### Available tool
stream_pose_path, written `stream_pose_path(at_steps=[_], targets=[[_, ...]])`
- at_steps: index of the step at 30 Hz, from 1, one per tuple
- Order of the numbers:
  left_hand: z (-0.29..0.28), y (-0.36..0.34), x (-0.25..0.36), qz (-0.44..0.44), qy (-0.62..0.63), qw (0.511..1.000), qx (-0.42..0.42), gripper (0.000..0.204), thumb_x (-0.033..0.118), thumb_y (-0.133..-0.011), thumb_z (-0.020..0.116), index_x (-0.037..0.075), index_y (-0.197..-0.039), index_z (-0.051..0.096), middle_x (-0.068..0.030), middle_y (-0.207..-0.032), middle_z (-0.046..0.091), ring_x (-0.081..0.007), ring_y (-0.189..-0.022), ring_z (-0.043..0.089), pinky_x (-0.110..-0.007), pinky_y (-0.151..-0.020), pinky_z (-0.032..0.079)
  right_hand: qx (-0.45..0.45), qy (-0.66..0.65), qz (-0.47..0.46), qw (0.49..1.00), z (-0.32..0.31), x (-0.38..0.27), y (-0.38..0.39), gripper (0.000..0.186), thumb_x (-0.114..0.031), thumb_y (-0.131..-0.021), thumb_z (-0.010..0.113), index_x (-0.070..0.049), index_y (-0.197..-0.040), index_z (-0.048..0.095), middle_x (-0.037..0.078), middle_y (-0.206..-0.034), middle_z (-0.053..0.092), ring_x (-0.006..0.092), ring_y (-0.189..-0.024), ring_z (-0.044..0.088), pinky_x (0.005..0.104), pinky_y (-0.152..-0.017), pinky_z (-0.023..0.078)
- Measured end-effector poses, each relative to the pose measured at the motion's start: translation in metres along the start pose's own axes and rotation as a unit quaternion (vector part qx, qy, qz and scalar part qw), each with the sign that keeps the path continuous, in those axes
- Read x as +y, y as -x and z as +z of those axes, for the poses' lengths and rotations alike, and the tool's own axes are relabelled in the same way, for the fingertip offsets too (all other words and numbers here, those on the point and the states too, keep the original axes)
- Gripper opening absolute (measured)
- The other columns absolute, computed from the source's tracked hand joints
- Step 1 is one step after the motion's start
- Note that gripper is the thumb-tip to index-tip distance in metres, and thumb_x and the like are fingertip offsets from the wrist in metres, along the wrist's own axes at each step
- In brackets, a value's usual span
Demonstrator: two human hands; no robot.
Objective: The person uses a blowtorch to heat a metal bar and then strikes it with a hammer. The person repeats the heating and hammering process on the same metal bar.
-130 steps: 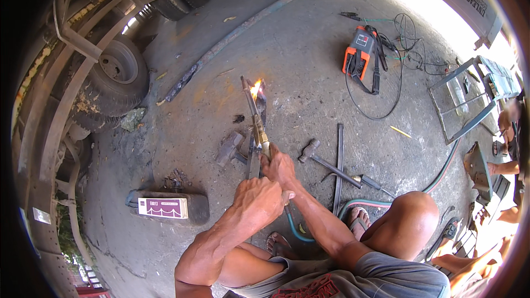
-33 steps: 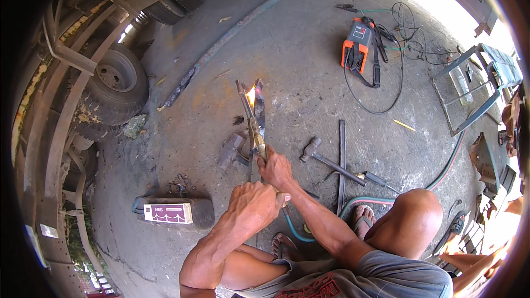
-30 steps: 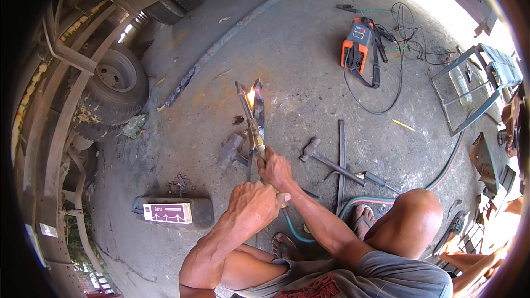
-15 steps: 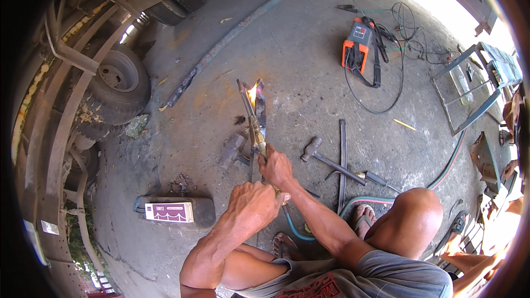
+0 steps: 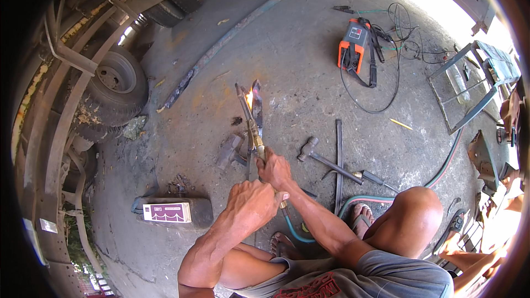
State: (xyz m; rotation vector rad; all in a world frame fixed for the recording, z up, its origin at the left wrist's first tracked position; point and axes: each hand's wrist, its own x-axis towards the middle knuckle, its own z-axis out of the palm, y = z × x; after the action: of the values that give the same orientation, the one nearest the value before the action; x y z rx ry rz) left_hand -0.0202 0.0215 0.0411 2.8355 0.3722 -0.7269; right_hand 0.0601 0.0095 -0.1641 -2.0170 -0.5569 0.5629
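Observation:
A brass-bodied gas torch (image 5: 256, 137) points away from me, with an orange flame (image 5: 249, 98) beside its far end. My right hand (image 5: 274, 169) is closed around the torch handle. Nearer me, my left hand (image 5: 247, 201) is closed at the handle's rear, its thumb against the torch; the palm side is hidden. Next to the flame is a dark flat metal piece (image 5: 258, 105), bluish-pink in places. A narrow metal strip (image 5: 249, 170) runs up from behind my left fist; whether it joins the dark piece is unclear. A green hose (image 5: 295, 233) trails from the torch.
A sledgehammer head (image 5: 228, 152) lies left of the torch. Rightward are a hammer (image 5: 309, 148), a flat bar (image 5: 338, 165) and an orange-black welding machine (image 5: 353, 47) with cables. A purple-white box (image 5: 167, 213) sits at left, near a truck wheel (image 5: 117, 77). Another person's foot (image 5: 455, 229) is at right.
The view has shifted slightly, so most floor objects appear a little farther left. Less flame shows, and more of the dark metal piece is visible. Both hands keep the same hold.

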Motion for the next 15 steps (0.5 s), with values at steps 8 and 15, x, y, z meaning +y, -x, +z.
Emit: stream_pose_path(at_steps=[8, 15], targets=[[0.0036, -0.0011, -0.0002, 0.004, -0.007, 1.0, 0.011, 0.065, 0.053, -0.102, 0.06, -0.007, -0.079, 0.074, -0.033, -0.076, 0.068, -0.05, -0.079, 0.07, -0.056, -0.076, 0.054, 0.005, -0.013, -0.008, 1.0, -0.0033, -0.0031, -0.0041, 0.037, -0.028, -0.096, 0.066, 0.003, -0.114, 0.058, 0.033, -0.089, 0.071, 0.052, -0.091, 0.071, 0.0576, -0.082, 0.056], [0.0039, -0.0011, 0.0011, 0.006, -0.006, 1.0, 0.015, 0.067, 0.053, -0.101, 0.06, -0.008, -0.077, 0.073, -0.0331, -0.074, 0.068, -0.0502, -0.077, 0.07, -0.056, -0.074, 0.055, 0.014, -0.022, -0.006, 1.0, -0.0086, -0.005, -0.0037, 0.037, -0.027, -0.096, 0.067, 0.004, -0.114, 0.058, 0.033, -0.089, 0.071, 0.0524, -0.092, 0.071, 0.0578, -0.082, 0.056]])
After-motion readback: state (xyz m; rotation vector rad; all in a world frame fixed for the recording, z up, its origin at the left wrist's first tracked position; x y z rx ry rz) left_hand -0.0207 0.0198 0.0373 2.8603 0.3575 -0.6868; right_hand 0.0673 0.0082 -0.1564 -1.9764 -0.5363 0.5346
